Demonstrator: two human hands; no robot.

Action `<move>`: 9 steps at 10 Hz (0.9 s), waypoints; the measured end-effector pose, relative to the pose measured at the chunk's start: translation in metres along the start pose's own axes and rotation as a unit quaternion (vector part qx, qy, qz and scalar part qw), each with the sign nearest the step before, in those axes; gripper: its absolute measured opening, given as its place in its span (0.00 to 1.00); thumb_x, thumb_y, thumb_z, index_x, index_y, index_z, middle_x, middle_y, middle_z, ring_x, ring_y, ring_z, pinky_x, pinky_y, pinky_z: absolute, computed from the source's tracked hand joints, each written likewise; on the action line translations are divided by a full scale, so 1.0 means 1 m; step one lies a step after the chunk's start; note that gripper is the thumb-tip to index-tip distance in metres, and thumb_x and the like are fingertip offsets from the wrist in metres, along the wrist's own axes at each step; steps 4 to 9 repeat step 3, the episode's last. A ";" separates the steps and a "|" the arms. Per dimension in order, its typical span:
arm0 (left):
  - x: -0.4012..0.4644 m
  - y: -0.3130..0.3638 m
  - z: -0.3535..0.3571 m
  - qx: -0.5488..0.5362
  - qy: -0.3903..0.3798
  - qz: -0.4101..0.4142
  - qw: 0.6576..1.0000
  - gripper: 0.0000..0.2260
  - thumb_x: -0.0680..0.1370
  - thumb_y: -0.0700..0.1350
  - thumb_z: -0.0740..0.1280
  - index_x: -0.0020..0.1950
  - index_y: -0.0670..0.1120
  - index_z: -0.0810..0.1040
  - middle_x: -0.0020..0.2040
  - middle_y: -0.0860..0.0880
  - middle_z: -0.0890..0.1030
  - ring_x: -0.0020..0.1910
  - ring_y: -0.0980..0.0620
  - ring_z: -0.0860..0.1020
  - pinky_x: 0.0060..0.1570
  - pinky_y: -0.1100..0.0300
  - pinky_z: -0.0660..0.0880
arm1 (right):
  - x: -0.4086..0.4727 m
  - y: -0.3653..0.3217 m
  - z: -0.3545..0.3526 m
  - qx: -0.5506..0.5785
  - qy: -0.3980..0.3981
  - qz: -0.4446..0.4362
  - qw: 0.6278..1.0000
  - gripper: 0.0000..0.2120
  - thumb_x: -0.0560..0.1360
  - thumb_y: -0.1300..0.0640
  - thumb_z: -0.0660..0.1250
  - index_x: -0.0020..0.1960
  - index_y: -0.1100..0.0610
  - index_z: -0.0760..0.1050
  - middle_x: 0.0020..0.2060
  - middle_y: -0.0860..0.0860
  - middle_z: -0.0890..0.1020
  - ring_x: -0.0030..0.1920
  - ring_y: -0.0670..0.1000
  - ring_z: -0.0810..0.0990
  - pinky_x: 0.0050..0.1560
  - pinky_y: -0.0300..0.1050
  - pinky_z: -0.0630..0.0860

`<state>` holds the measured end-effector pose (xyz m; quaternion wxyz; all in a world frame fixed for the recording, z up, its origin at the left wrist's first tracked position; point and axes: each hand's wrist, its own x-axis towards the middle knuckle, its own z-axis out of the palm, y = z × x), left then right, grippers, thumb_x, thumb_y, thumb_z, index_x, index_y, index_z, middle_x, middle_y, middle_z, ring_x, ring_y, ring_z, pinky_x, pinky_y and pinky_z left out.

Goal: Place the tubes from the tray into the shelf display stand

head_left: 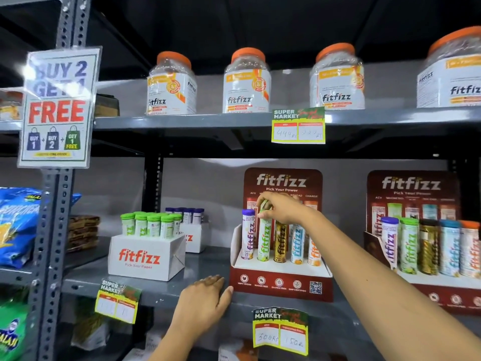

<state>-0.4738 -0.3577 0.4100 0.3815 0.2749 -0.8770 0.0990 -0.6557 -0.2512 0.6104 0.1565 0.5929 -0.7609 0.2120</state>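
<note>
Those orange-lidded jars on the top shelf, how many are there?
4 jars, all in a row on the upper shelf: one at the left, one left of centre, one right of centre, and one cut off by the right edge. More may sit beyond the frame.

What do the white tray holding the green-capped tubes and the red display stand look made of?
White tray: likely matte folded cardboard, judging by the creased, taped-looking side flap. Red display stand: printed card with a slight sheen, thin flat panels and a folded white insert. Neither can be confirmed by look alone.
</note>
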 end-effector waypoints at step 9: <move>0.018 0.003 -0.016 -0.070 -0.036 -0.141 0.987 0.39 0.73 0.70 0.38 0.77 0.47 0.46 0.77 0.46 0.52 0.75 0.49 0.52 0.71 0.49 0.52 | -0.019 0.007 -0.001 0.068 0.086 -0.022 0.994 0.15 0.78 0.47 0.62 0.63 0.49 0.70 0.59 0.50 0.79 0.58 0.54 0.78 0.59 0.56 0.74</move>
